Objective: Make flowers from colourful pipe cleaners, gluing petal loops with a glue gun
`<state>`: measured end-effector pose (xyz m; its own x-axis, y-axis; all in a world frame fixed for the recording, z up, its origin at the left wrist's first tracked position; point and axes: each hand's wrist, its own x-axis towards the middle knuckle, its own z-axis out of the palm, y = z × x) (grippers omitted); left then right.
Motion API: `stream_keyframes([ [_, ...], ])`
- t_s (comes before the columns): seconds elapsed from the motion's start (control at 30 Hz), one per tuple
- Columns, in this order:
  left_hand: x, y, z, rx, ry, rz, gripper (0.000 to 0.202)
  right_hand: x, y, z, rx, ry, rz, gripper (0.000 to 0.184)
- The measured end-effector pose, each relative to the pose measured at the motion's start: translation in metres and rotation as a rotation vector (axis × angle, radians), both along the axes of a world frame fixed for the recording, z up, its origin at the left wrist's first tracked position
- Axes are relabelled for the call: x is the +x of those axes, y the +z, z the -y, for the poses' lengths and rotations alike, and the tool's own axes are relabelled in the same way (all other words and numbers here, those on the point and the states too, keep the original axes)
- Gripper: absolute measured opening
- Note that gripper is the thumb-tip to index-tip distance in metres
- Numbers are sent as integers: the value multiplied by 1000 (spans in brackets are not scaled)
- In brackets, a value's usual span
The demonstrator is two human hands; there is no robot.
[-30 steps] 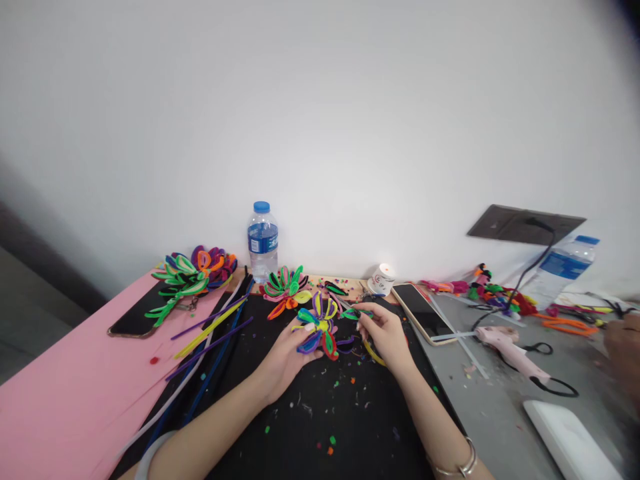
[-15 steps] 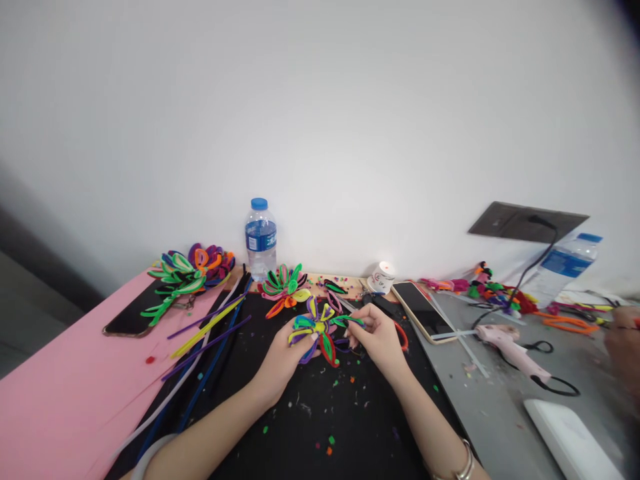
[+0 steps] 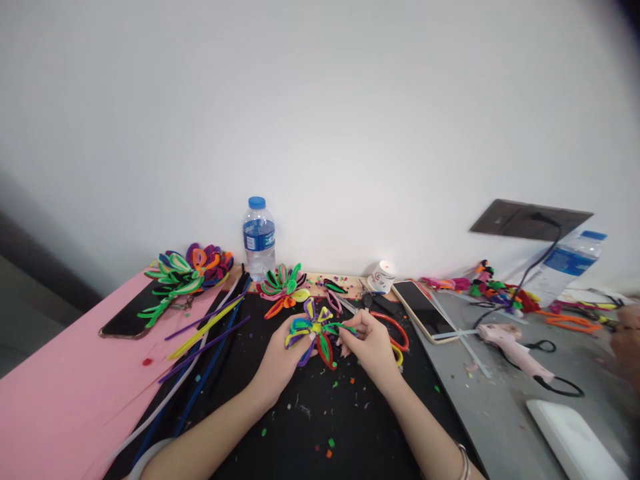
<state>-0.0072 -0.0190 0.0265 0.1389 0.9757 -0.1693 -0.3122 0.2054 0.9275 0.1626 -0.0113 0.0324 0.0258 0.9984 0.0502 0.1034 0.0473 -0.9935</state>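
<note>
A multicoloured pipe-cleaner flower is held above the black mat. My left hand grips it from the left, with the thumb near its yellow centre. My right hand pinches a green petal on the flower's right side. Just behind lie a second pipe-cleaner flower, in green, pink and orange, and loose petal loops. Scissors with red and yellow handles rest beyond my right hand, which partly covers them.
At left, pipe cleaners, finished flowers and a phone. Behind, a water bottle and a paper cup. At right, another phone, a pink glue gun, a white case and another person's hand.
My right hand has shifted slightly left with the green petal, uncovering more of the scissors' handles. The flower stays in my left hand, nearly in place.
</note>
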Motion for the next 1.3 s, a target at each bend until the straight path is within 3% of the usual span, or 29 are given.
stream_keyframes([
  [0.67, 0, -1, 1, 73, 7, -124, 32, -7, -9, 5, 14, -21, 113, 27],
  [0.9, 1, 0, 0, 126, 126, -164, 27, -9, -9, 10, 92, -22, 280, 21],
  [1.13, 1, -1, 0, 130, 143, -163, 25, -12, -9, 13, 159, -31, 351, 14],
  [1.3, 1, -1, 0, 75, 139, -57, 30, -11, -3, 12, 183, 3, 348, 7],
])
